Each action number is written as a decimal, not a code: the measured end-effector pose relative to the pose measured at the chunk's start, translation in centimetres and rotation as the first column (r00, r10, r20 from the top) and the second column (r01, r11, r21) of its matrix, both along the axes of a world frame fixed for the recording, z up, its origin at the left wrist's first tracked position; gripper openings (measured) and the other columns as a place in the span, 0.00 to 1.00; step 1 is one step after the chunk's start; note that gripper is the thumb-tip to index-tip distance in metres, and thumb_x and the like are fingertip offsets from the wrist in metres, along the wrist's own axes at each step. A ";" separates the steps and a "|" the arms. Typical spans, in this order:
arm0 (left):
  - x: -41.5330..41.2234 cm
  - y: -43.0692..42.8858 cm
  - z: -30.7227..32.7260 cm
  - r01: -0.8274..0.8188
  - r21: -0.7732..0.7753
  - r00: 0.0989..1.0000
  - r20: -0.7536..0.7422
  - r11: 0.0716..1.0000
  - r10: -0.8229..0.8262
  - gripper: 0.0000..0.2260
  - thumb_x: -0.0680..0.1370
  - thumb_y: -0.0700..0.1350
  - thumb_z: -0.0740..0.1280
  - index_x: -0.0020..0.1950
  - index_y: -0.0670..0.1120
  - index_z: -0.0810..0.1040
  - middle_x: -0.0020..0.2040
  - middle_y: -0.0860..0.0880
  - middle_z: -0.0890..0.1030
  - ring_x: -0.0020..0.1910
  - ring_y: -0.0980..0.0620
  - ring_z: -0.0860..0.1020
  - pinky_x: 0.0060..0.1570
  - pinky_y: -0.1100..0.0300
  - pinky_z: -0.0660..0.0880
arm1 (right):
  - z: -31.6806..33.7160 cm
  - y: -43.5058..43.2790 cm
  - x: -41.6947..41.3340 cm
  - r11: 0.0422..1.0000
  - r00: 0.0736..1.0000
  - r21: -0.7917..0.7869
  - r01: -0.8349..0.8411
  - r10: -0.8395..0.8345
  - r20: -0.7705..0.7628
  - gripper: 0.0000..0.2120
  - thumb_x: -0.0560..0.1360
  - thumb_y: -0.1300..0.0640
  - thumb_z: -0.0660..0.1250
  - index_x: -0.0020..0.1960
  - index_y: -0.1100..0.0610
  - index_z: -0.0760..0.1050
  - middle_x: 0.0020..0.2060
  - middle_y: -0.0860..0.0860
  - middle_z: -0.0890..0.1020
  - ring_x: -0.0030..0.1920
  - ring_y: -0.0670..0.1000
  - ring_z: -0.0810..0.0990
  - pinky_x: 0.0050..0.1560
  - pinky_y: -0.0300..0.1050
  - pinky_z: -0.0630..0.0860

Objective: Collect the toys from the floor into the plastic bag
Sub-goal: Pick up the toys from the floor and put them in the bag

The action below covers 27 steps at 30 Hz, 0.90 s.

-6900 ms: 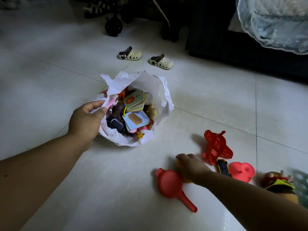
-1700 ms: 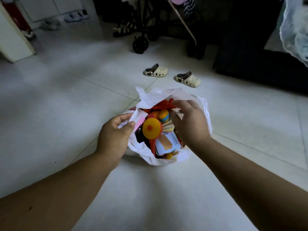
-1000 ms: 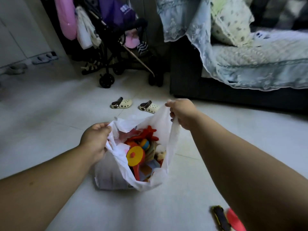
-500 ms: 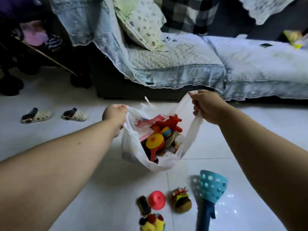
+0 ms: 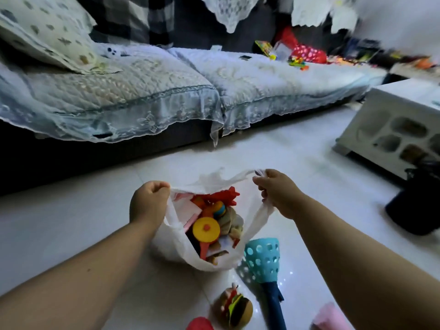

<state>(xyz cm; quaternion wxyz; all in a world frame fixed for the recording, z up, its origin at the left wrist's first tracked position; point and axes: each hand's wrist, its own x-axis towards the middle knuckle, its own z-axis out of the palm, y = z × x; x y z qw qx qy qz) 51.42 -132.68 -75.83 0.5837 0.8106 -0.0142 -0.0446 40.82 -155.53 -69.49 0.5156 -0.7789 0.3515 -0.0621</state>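
Note:
A white plastic bag (image 5: 171, 244) hangs open between both hands over the tiled floor. My left hand (image 5: 148, 202) grips its left rim and my right hand (image 5: 277, 190) grips its right rim. Inside lie a yellow disc toy (image 5: 206, 231), a red plastic toy (image 5: 223, 195), a small striped ball (image 5: 220, 209) and several others. On the floor just below the bag are a teal perforated catch cup with a dark blue handle (image 5: 263, 260), a plush burger toy (image 5: 235, 310), a red toy (image 5: 200, 325) at the bottom edge and a pink object (image 5: 329, 316).
A sofa with lace-edged covers (image 5: 147, 98) runs across the back, with a pillow (image 5: 47, 32) on the left and loose colourful items (image 5: 297, 53) on its right end. A white low table (image 5: 392, 125) and a dark bin (image 5: 419, 203) stand at the right.
Both hands have carried the bag to the right along the sofa. The teal cup and burger toy now lie right beside it. The small shoes and pram have left the view.

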 end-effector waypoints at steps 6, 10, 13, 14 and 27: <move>-0.6 0.9 -2.4 0.197 -0.024 0.979 0.050 0.980 -0.196 0.06 0.78 0.44 0.62 0.51 0.49 0.78 0.48 0.49 0.80 0.49 0.48 0.77 0.41 0.62 0.72 | -2.1 2.1 -2.2 0.970 0.988 -0.213 0.117 -0.136 -0.073 0.06 0.74 0.57 0.65 0.47 0.59 0.76 0.40 0.56 0.79 0.37 0.53 0.78 0.35 0.41 0.72; -0.5 1.5 -2.9 0.282 0.005 0.957 0.076 0.960 -0.281 0.10 0.78 0.45 0.64 0.57 0.47 0.80 0.52 0.49 0.81 0.52 0.49 0.78 0.51 0.57 0.76 | -3.8 4.5 -4.3 0.826 0.964 -0.556 0.090 -0.214 -0.161 0.26 0.73 0.52 0.67 0.69 0.54 0.68 0.62 0.55 0.77 0.60 0.56 0.76 0.59 0.48 0.72; -0.9 1.9 -3.3 0.317 0.014 0.945 0.076 0.948 -0.317 0.12 0.77 0.47 0.65 0.59 0.48 0.79 0.54 0.49 0.80 0.53 0.48 0.78 0.55 0.52 0.78 | -5.3 8.1 -7.1 0.673 0.996 -0.739 0.033 -0.083 -0.031 0.24 0.74 0.55 0.68 0.69 0.54 0.70 0.65 0.54 0.75 0.65 0.55 0.71 0.65 0.47 0.67; -0.9 2.0 -3.2 0.323 0.019 0.943 0.080 0.946 -0.324 0.12 0.77 0.47 0.65 0.60 0.48 0.79 0.54 0.50 0.80 0.53 0.49 0.78 0.55 0.52 0.78 | -6.3 9.4 -8.1 0.623 1.000 -0.782 0.021 -0.002 0.026 0.21 0.73 0.57 0.70 0.65 0.54 0.74 0.62 0.55 0.77 0.63 0.56 0.74 0.62 0.48 0.70; -1.1 4.2 -3.5 0.351 -0.008 0.933 0.090 0.936 -0.349 0.18 0.76 0.46 0.68 0.67 0.49 0.75 0.56 0.53 0.76 0.54 0.52 0.76 0.51 0.60 0.75 | -26.1 12.4 -11.5 0.819 0.643 -0.318 -0.478 0.080 -0.761 0.23 0.73 0.40 0.56 0.66 0.45 0.61 0.64 0.55 0.70 0.64 0.61 0.69 0.54 0.53 0.70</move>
